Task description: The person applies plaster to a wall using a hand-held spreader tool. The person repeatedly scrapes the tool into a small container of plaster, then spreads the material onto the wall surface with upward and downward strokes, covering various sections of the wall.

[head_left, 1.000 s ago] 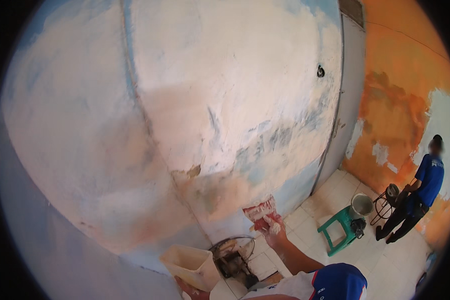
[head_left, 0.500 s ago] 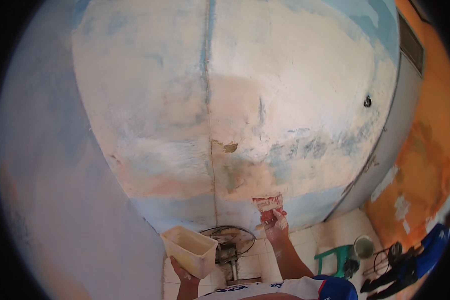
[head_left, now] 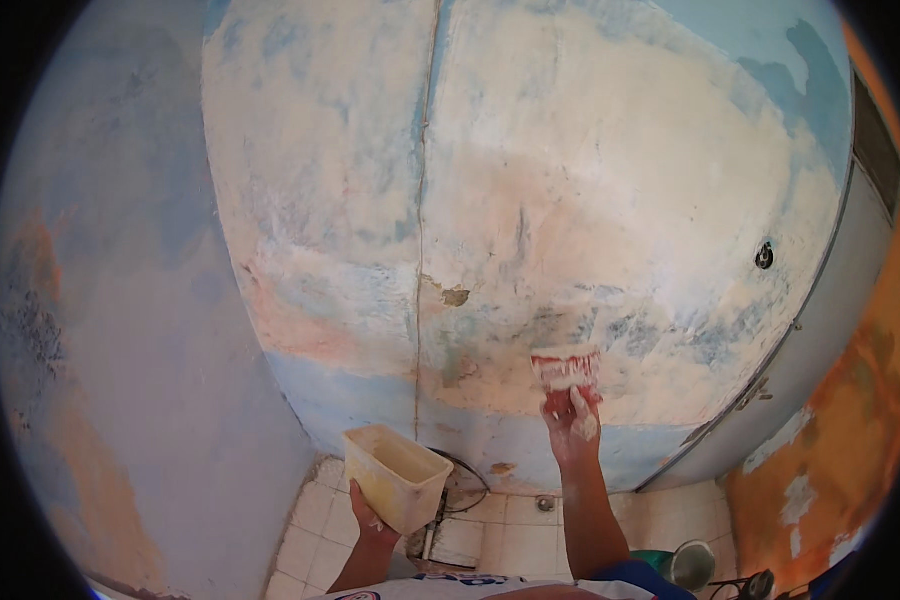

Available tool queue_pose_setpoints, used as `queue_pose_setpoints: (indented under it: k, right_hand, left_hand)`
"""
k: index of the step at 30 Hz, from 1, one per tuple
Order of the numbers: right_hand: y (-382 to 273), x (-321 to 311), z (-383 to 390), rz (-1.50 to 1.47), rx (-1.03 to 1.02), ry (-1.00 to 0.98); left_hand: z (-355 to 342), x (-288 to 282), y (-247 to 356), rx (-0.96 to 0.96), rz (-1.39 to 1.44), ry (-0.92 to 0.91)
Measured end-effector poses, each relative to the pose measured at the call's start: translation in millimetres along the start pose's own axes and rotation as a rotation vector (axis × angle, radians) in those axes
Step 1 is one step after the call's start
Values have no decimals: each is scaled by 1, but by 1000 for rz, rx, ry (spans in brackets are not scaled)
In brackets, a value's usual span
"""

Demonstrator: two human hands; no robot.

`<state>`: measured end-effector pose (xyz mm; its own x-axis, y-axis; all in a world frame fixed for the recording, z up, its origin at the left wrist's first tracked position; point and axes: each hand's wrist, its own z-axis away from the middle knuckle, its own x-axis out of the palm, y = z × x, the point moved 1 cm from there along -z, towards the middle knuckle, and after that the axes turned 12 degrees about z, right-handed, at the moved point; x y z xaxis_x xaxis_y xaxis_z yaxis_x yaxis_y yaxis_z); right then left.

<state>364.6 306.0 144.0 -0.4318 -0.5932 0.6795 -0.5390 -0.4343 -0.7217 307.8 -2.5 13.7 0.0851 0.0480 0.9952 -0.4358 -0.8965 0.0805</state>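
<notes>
A white-smeared red putty spreader (head_left: 568, 378) is gripped in the right hand (head_left: 572, 428), fingers curled, before a patchy wall (head_left: 610, 200); whether it touches is unclear. A cream rectangular tub (head_left: 398, 495) is clasped by the left hand (head_left: 370, 522).

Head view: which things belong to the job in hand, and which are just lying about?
In use:
- red spreader, white-smeared, in the right grip
- cream tub, in the left grip
- patchy wall that the spreader is held up to

Apparently idle:
- grey bucket, lower right
- green stool, mostly hidden
</notes>
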Motion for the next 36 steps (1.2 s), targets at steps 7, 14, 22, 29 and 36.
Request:
queue_pose_setpoints:
  k: [7, 14, 22, 29, 36]
  right_hand:
    - [-31, 142, -99, 49, -484, -199]
    - [-90, 285, -174, 141, -711, -288]
    - [-112, 384, -211, 56, -697, -366]
    - [-88, 431, -228, 111, -715, -548]
    - [-81, 440, -240, 95, -665, -749]
  left_hand:
    - [-39, -11, 41, 43, 59, -22]
    - [-100, -35, 136, 40, 0, -5]
    - [-144, -43, 175, 55, 69, 30]
    - [-154, -49, 163, 179, 44, 75]
    - [-137, -38, 125, 370, 45, 54]
